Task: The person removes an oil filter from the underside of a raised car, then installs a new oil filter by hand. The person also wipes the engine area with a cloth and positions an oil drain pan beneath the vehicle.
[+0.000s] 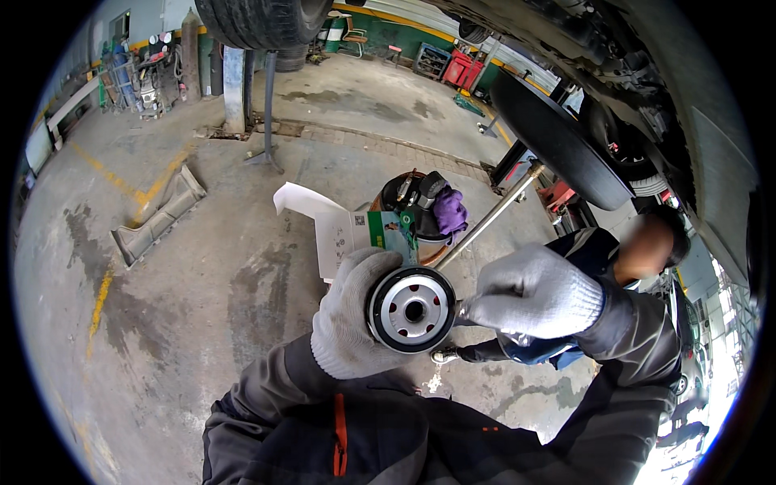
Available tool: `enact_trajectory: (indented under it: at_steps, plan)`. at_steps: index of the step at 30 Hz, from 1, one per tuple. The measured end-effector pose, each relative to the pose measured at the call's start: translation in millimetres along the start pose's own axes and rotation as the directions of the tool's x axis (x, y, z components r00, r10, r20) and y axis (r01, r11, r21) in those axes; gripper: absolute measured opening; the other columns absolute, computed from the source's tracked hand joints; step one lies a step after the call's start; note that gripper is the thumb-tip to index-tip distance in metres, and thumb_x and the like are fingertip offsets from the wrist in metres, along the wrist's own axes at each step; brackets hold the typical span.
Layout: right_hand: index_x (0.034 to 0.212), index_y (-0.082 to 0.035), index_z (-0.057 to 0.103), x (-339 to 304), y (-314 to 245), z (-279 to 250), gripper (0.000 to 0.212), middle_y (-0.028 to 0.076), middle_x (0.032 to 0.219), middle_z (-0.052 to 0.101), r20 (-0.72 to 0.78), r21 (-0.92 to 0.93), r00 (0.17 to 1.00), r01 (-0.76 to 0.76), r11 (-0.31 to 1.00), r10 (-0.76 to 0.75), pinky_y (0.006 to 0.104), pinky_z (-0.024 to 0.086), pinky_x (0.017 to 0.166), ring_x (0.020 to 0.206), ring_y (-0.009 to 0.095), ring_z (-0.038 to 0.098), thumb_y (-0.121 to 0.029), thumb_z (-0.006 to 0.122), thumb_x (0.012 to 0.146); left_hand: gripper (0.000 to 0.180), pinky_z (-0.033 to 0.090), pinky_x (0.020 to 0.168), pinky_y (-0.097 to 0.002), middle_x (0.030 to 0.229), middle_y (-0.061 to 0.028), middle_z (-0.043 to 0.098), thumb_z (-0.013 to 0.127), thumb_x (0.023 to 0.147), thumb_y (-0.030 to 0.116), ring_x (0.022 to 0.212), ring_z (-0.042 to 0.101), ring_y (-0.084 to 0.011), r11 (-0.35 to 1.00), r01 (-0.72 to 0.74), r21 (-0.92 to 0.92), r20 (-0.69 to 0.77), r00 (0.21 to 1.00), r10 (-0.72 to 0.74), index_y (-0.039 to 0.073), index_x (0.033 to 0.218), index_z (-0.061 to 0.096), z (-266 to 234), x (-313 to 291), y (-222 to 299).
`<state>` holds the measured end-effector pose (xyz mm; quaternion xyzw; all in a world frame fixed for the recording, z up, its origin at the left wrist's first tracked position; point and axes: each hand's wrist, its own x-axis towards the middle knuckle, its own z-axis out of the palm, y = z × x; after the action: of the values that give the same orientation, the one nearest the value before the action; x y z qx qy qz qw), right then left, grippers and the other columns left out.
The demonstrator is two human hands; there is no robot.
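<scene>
In my left hand (352, 319), in a white knit glove, is an oil filter (432, 301), its round end facing up. That end shows a black rubber ring, a silver plate with several holes and a hole in the middle. My right hand (533, 295), gloved alike, is closed just right of the filter; what its fingertips pinch, if anything, I cannot make out. Beyond my left hand is an open carton (330, 242), white inside and green on one side. Whether that hand touches the carton is hidden.
Behind the carton, a round drum (396, 190) bears dark items and a purple cloth (450, 212). A metal pole (493, 212) rises to a wide black pan (558, 141) under a raised vehicle (590, 48). A person (594, 242) is close on the right. A grey panel (158, 214) lies on the floor at left.
</scene>
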<state>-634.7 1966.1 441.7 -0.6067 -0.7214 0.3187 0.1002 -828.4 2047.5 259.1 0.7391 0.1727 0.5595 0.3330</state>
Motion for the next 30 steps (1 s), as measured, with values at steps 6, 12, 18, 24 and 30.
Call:
enact_trajectory:
  at_steps: [6, 12, 18, 24, 30]
  plan:
    - [0.084, 0.000, 0.070, -3, -2, 7, 0.026, 0.008, 0.063, 0.063, -0.050, 0.118, 0.986, -0.152, 0.981, 0.159, 0.0299, 0.047, 0.053, 0.053, 0.011, 0.060, -0.022, 0.067, 0.098, 0.084, 0.056, 0.089, -0.0426, 0.123, -0.0202, 0.059, 0.096, 0.059, 0.023, 0.107, 0.067, -0.0375, 0.999, 0.039, -0.027, 0.018, 0.999, -0.039, -0.001, 0.128, 0.057, 3, -4, 1]
    - [0.082, 0.001, 0.069, -6, -5, 8, 0.026, 0.009, 0.062, 0.063, -0.042, 0.153, 0.962, -0.260, 0.953, 0.269, 0.0314, 0.048, 0.054, 0.055, 0.014, 0.062, -0.021, 0.067, 0.097, 0.084, 0.056, 0.089, -0.0417, 0.123, -0.0202, 0.059, 0.096, 0.058, 0.022, 0.106, 0.067, -0.0367, 0.991, 0.118, -0.061, 0.029, 0.993, -0.117, -0.001, 0.129, 0.057, 6, -5, 4]
    - [0.082, 0.000, 0.069, -13, -6, -1, 0.024, 0.011, 0.066, 0.063, -0.124, -0.023, 0.991, -0.051, 0.998, 0.048, 0.0344, 0.047, 0.055, 0.058, 0.018, 0.063, -0.019, 0.069, 0.097, 0.086, 0.057, 0.089, -0.0395, 0.122, -0.0180, 0.061, 0.098, 0.058, 0.023, 0.107, 0.068, -0.0319, 0.981, 0.185, -0.066, 0.062, 0.982, -0.181, 0.000, 0.128, 0.053, 12, 4, 6]
    - [0.079, -0.001, 0.067, -21, 8, -119, 0.015, 0.015, 0.067, 0.060, -0.349, -0.916, 0.661, -0.091, 0.390, -0.665, 0.0433, 0.050, 0.057, 0.059, 0.033, 0.061, -0.014, 0.072, 0.086, 0.074, 0.053, 0.095, -0.0328, 0.112, -0.0068, 0.070, 0.082, 0.058, 0.002, 0.105, 0.067, -0.0171, 0.674, 0.481, -0.561, 0.395, 0.871, -0.293, 0.002, 0.127, 0.056, 7, 17, -21]
    - [0.089, -0.008, 0.065, -25, 114, -266, 0.030, 0.019, 0.084, 0.070, -0.664, -0.720, 0.630, -0.684, 0.117, -0.403, 0.0533, 0.054, 0.071, 0.079, 0.041, 0.068, -0.036, 0.059, 0.096, 0.053, 0.055, 0.092, -0.0338, 0.116, -0.0086, 0.067, 0.046, 0.084, 0.013, 0.104, 0.067, -0.0188, 0.400, 0.497, -0.770, 0.297, 0.834, -0.466, -0.001, 0.134, 0.056, 23, 5, -46]
